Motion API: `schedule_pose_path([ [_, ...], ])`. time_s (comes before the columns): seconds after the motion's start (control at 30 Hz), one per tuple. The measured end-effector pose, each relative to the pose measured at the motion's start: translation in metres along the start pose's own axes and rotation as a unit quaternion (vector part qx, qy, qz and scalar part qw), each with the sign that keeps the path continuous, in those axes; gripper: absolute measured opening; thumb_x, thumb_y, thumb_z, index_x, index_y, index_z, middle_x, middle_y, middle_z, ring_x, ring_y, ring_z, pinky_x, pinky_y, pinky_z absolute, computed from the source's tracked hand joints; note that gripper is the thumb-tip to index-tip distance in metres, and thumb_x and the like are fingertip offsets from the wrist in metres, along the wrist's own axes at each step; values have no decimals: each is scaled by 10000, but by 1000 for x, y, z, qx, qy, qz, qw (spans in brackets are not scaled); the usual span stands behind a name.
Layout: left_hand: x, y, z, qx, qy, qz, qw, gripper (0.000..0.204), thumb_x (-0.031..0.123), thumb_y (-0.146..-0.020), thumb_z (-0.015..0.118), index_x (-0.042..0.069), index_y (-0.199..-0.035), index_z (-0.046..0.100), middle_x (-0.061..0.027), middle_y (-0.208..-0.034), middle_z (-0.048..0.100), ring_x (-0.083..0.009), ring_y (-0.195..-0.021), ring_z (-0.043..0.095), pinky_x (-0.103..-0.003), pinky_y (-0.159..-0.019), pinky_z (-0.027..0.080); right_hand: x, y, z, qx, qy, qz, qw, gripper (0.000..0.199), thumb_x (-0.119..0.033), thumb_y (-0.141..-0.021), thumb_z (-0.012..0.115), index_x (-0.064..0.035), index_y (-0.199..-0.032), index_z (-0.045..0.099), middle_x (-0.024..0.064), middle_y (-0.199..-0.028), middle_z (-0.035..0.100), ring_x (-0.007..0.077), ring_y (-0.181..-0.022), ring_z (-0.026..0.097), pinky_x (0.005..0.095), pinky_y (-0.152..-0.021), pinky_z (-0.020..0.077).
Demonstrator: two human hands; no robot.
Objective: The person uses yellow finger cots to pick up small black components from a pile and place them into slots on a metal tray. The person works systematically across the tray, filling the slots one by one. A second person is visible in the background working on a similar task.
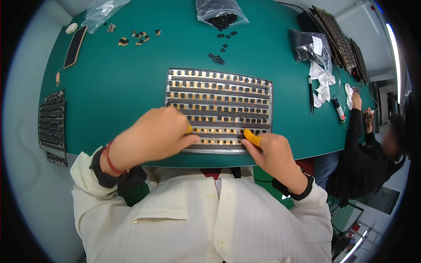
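Tray of silver metal [215, 151], rectangular, lay near the front edge of the green table [109, 83], bearing rows of small black parts with gold-coloured tabs [225, 130] between dark grey strips. The left hand [158, 132] was curled over the tray's left side near its front rows, a yellow finger cover partly showing; whether it held anything could not be told. The right hand [274, 151], also wearing yellow covering, was near the tray's front right corner, thumb and finger narrowly apart; any part between them could not be made out. A clear plastic bag of black pieces [222, 12] lay toward the table's back edge, and a black-screened phone [76, 47] near its back left corner.
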State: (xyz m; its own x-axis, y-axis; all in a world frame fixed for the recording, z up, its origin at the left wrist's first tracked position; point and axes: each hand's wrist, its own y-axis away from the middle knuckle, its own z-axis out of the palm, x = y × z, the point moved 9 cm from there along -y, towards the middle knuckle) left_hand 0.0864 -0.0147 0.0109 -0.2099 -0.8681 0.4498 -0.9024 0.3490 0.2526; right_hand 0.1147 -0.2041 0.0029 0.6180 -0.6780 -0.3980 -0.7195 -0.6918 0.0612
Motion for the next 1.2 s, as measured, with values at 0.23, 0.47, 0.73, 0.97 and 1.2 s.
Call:
schedule_pose_path([
  [0.23,-69,-65,-63,202,103,-10,974,292,131,-813,752,-76,-1013,707,-166,-755,690,-251,-648,666,-342,-596,528,-1,-11,-3,-70,-17,38,997,432,-228,-872,704,35,-543,610,181,-478,532,338,-438,545,408,-457,432],
  [0.47,-67,-118,-61,239,100,27,965,252,76,-789,764,-70,-985,706,-164,-835,706,-247,-731,680,-336,-690,548,-6,-48,-28,-127,-73,-21,989,250,-157,-844,699,63,-728,678,227,-617,610,383,-555,616,424,-559,501],
  [0.73,-63,-107,-60,216,0,-28,976,171,79,-794,758,-62,-884,722,-181,-826,705,-259,-724,694,-332,-680,552,25,-150,-50,-14,-85,-19,996,247,-112,-800,761,73,-960,720,189,-802,719,240,-680,691,319,-655,542],
  [0.97,-92,-90,-60,243,72,-74,964,189,84,-794,758,-59,-916,732,-181,-777,713,-247,-686,706,-317,-658,559,19,-193,-20,-36,-69,12,997,263,-118,-775,791,85,-917,706,169,-762,706,230,-690,690,326,-652,543],
  [1.2,-83,-84,-61,241,18,-60,969,156,82,-816,719,-51,-899,733,-172,-781,711,-285,-691,695,-354,-658,556,24,-185,-22,-47,-96,6,994,215,-83,-770,772,56,-928,727,181,-794,710,288,-740,701,354,-697,551],
])
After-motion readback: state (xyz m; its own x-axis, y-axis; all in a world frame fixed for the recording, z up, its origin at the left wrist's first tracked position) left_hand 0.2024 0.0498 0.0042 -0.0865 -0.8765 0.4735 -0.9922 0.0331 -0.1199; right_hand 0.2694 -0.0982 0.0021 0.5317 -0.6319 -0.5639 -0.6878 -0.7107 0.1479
